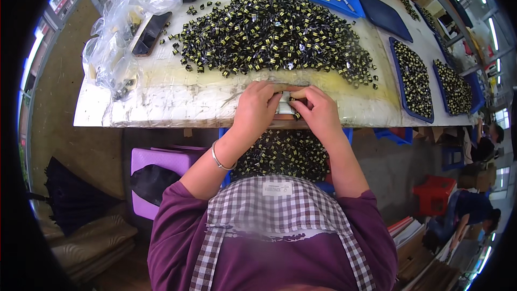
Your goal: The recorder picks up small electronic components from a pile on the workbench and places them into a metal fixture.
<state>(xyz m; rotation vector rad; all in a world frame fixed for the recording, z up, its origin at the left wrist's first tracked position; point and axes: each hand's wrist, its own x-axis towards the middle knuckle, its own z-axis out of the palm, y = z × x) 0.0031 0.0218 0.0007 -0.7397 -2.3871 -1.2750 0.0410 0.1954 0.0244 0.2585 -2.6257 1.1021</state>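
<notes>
My two hands meet at the front edge of the table, around a small ridged metal block (pixel 285 106) on a brownish base. My left hand (pixel 257 106) is closed, its thumb and fingertips pressed together at the block's left side; what they grip is hidden. From the other side my right hand (pixel 319 109) pinches a small dark part between thumb and forefinger over the block's right end. Just beyond my fingers spreads a large heap of small black-and-yellow components (pixel 264 37). Below the table edge, a blue-rimmed bin of the same components (pixel 285 153) sits between my forearms.
Left on the table are a phone (pixel 152 33) and crumpled clear plastic bags (pixel 113 40). A blue tray (pixel 328 0) with papers stands behind the heap, beside a dark blue lid (pixel 383 15). Component-filled trays (pixel 412 78) line the right. A purple stool (pixel 145 183) stands lower left. Other people work at right.
</notes>
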